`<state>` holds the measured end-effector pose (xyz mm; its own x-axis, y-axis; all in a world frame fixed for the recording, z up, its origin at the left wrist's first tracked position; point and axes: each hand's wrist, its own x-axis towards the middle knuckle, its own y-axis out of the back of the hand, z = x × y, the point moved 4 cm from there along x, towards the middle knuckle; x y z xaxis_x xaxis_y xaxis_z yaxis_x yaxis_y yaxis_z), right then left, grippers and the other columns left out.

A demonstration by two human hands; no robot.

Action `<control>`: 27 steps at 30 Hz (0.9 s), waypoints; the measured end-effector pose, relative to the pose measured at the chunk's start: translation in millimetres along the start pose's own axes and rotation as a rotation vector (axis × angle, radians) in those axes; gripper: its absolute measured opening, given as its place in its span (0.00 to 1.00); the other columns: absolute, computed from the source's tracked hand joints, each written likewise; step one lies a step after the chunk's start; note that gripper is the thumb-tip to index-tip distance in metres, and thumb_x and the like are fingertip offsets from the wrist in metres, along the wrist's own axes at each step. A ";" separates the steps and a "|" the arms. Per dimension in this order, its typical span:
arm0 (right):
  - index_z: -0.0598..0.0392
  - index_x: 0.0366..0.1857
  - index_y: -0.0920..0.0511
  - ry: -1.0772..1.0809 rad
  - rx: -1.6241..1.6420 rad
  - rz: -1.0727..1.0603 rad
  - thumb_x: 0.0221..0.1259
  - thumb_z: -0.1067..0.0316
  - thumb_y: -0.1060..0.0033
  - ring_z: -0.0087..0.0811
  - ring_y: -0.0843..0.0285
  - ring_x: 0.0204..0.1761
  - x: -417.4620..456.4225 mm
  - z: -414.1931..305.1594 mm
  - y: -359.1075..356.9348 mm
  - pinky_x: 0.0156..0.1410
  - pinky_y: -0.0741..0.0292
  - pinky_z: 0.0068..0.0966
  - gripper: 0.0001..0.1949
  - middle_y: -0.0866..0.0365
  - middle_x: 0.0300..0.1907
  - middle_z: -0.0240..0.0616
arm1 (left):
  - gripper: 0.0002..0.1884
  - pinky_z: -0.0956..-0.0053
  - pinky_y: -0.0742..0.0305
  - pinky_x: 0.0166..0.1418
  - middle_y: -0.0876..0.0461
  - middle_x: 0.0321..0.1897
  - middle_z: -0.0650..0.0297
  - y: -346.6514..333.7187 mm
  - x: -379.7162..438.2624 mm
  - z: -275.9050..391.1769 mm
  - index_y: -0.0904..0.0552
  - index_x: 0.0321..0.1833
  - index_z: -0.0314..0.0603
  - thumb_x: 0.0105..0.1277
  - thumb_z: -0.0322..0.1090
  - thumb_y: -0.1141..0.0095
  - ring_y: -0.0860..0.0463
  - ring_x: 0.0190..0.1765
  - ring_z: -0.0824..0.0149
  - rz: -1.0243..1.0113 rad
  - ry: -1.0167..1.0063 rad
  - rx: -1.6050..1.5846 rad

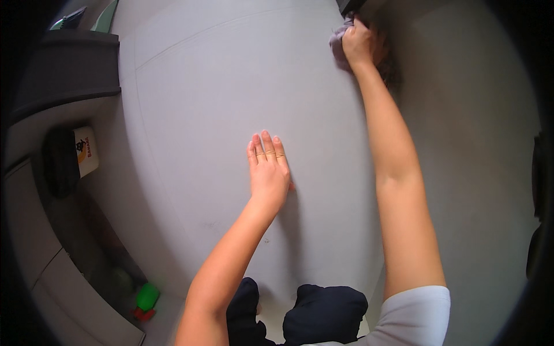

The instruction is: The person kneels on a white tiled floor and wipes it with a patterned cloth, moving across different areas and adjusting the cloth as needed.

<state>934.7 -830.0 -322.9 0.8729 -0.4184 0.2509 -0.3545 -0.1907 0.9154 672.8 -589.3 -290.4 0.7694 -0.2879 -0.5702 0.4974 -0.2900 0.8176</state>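
Observation:
My left hand (pixel 269 173) is held palm down over the middle of a smooth light grey surface (pixel 207 108), fingers stretched forward and slightly apart, with nothing in it. Reaching far forward at the upper right, my right hand (pixel 360 43) is closed on a crumpled greyish-purple cloth (pixel 339 49). The cloth lies against the grey surface near its right edge, close to a dark object (pixel 348 5) at the top. Part of the cloth is hidden under the fingers.
A dark box-like piece (pixel 69 65) adjoins the surface at the upper left, with green items (pixel 104 17) beyond it. Lower left are a black-and-cream item with a banana print (pixel 86 151) and a green and red object (pixel 147 297). My knees (pixel 324 313) are at the bottom.

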 end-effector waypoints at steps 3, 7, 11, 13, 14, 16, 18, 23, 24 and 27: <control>0.44 0.67 0.20 0.185 0.001 0.073 0.62 0.51 0.36 0.53 0.24 0.66 32.0 36.0 -27.8 0.70 0.27 0.51 0.27 0.20 0.64 0.52 | 0.62 0.37 0.57 0.85 0.49 0.81 0.27 3.8 7.3 6.9 0.44 0.81 0.21 0.55 0.58 0.24 0.48 0.84 0.29 0.017 -0.012 -0.009; 0.35 0.69 0.19 0.440 0.549 -0.329 0.65 0.56 0.47 0.45 0.31 0.73 6.7 16.7 -17.6 0.76 0.34 0.53 0.26 0.22 0.70 0.37 | 0.62 0.37 0.58 0.86 0.51 0.82 0.27 6.5 2.7 -0.7 0.45 0.82 0.21 0.56 0.57 0.24 0.50 0.84 0.29 -0.014 0.022 0.008; 0.39 0.68 0.20 0.627 0.337 -0.371 0.62 0.49 0.43 0.42 0.33 0.75 -67.0 -2.0 27.4 0.77 0.40 0.57 0.28 0.23 0.70 0.36 | 0.63 0.37 0.59 0.86 0.53 0.82 0.27 5.0 6.5 1.0 0.46 0.82 0.20 0.56 0.59 0.24 0.51 0.84 0.29 -0.037 0.020 0.015; 0.42 0.70 0.22 0.715 0.340 -0.455 0.58 0.43 0.36 0.44 0.35 0.75 -112.4 4.4 52.6 0.77 0.40 0.60 0.33 0.26 0.71 0.41 | 0.64 0.37 0.60 0.86 0.53 0.83 0.27 4.4 6.3 4.8 0.47 0.82 0.20 0.56 0.59 0.25 0.52 0.84 0.29 -0.043 0.017 0.008; 0.43 0.71 0.23 0.744 0.356 -0.505 0.55 0.41 0.32 0.45 0.36 0.76 -141.3 3.5 66.2 0.76 0.41 0.62 0.37 0.28 0.73 0.42 | 0.64 0.37 0.60 0.86 0.54 0.83 0.27 4.6 4.4 1.7 0.47 0.82 0.20 0.56 0.60 0.25 0.52 0.85 0.29 -0.052 0.031 0.015; 0.45 0.72 0.24 0.821 0.346 -0.569 0.48 0.40 0.24 0.48 0.39 0.77 -185.0 10.1 95.8 0.76 0.42 0.66 0.43 0.32 0.74 0.45 | 0.64 0.37 0.60 0.86 0.53 0.82 0.27 7.9 4.9 0.6 0.47 0.82 0.20 0.56 0.60 0.25 0.52 0.85 0.29 -0.050 0.037 0.013; 0.43 0.72 0.25 0.900 0.256 -0.595 0.41 0.53 0.14 0.50 0.35 0.74 -206.3 21.1 116.7 0.74 0.36 0.62 0.45 0.31 0.72 0.45 | 0.64 0.37 0.60 0.86 0.53 0.82 0.27 8.3 4.7 2.4 0.48 0.82 0.20 0.56 0.60 0.25 0.52 0.85 0.30 -0.049 0.035 0.015; 0.39 0.73 0.25 0.658 0.494 -0.288 0.37 0.68 0.14 0.55 0.23 0.62 -168.7 42.4 126.2 0.68 0.23 0.44 0.47 0.26 0.64 0.53 | 0.64 0.38 0.60 0.86 0.53 0.83 0.28 6.9 3.8 1.9 0.49 0.83 0.21 0.57 0.61 0.26 0.51 0.85 0.31 -0.078 0.039 0.086; 0.40 0.72 0.24 0.567 0.489 -0.191 0.42 0.64 0.16 0.58 0.23 0.63 -143.9 45.5 127.3 0.68 0.23 0.46 0.44 0.25 0.63 0.57 | 0.64 0.38 0.60 0.86 0.53 0.83 0.28 7.8 4.3 2.4 0.48 0.83 0.21 0.58 0.61 0.26 0.51 0.85 0.31 -0.069 0.043 0.088; 0.43 0.72 0.24 0.318 0.490 -0.251 0.51 0.54 0.23 0.54 0.23 0.65 -51.8 51.5 92.7 0.71 0.25 0.43 0.38 0.25 0.67 0.57 | 0.64 0.37 0.58 0.86 0.52 0.82 0.26 7.0 1.6 2.7 0.48 0.82 0.19 0.57 0.61 0.26 0.50 0.84 0.30 -0.045 0.032 0.079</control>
<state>839.4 -871.7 -267.3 0.9795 -0.0389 0.1977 -0.1731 -0.6645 0.7269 676.4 -594.3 -285.7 0.7603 -0.2438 -0.6020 0.4992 -0.3737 0.7818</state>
